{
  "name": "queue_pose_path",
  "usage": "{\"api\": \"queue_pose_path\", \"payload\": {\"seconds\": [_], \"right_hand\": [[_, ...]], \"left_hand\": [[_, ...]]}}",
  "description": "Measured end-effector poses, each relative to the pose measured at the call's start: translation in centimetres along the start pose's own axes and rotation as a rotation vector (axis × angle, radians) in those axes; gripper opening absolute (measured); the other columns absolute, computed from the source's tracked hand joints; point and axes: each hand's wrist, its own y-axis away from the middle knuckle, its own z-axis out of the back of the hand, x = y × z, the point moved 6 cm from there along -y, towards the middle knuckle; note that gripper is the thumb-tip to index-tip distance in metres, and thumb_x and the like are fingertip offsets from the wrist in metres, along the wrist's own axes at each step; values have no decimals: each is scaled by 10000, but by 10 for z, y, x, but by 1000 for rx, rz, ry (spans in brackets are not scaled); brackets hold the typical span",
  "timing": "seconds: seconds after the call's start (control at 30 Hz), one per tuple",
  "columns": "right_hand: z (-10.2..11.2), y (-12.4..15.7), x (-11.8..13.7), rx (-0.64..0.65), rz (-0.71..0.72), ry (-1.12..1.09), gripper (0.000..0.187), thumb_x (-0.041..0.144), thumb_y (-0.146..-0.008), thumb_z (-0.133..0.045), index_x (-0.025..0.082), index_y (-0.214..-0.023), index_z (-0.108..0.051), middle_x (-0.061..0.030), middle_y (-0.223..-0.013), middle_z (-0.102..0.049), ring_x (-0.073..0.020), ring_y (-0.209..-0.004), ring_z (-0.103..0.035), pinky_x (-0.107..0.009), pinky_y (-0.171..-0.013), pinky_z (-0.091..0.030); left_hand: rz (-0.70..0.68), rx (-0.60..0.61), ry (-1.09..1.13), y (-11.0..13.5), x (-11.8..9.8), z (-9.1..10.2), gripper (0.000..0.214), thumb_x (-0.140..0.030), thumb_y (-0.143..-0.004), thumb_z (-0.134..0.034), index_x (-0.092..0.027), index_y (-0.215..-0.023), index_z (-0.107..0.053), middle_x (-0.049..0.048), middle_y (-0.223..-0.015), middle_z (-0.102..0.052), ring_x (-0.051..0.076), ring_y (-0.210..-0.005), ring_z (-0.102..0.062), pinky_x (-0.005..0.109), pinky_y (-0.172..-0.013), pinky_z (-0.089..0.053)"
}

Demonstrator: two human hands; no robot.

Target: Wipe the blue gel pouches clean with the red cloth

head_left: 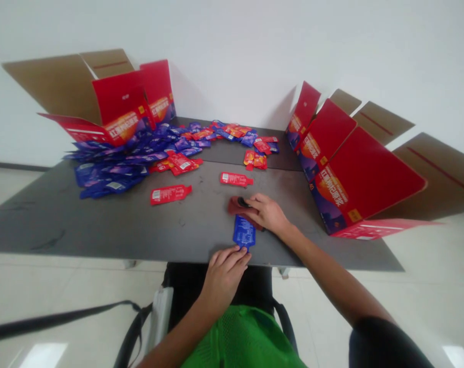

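A blue pouch [244, 232] lies on the table near its front edge, printed side up, with its narrow spout towards me. My left hand [226, 271] holds the spout end down at the edge, fingers close together on it. In my right hand [268, 212] is a reddish-brown cloth [236, 207], bunched at the pouch's far end. A small black piece [242, 202] shows at the fingertips against the cloth; its kind is unclear. Two single red pouches lie flat beyond my hands, one red pouch [235, 179] straight ahead and another red pouch [171, 194] to the left.
Open red cartons stand on both sides, a left carton [120, 105] and a right carton [370, 179] in a row. A heap of blue pouches [112, 171] spreads at the left. Mixed red and blue pouches [232, 132] line the back of the grey table [193, 230].
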Motion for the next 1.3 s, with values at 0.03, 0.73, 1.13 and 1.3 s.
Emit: {"api": "queue_pose_path", "payload": {"seconds": [0.03, 0.73, 1.13, 1.3], "right_hand": [[4, -8, -8, 3, -18, 41, 313, 353, -975, -634, 187, -1232, -698, -90, -1017, -675, -224, -924, -640, -330, -795, -536], [23, -10, 18, -82, -1, 13, 340, 398, -997, -597, 214, -1274, -666, -88, -1075, -673, -215, -958, -626, -329, -803, -525], [2, -19, 3, 29, 17, 109, 322, 383, -979, -631, 197, -1235, -693, -90, -1033, -679, -223, -936, -631, -324, -773, -523], [28, -3, 38, -45, 38, 38, 342, 401, -1010, -567, 217, -1281, -661, -87, -1070, -677, -217, -961, -620, -327, -789, -521]], "left_hand": [[5, 0, 5, -1, 0, 1, 294, -191, -976, -638, -235, -1265, -675, 17, -1290, -714, 227, -1189, -616, 413, -980, -467], [26, 7, 28, -1, 2, 1, 277, -215, -1000, -600, -240, -1260, -692, 18, -1284, -718, 227, -1175, -618, 394, -958, -461], [22, 19, 33, 0, 3, 0, 281, -228, -1019, -566, -242, -1273, -684, 23, -1294, -713, 226, -1183, -614, 409, -971, -468], [26, 22, 35, 1, 2, 0, 289, -236, -1032, -538, -242, -1283, -680, 35, -1286, -716, 229, -1184, -615, 409, -966, -477]]}}
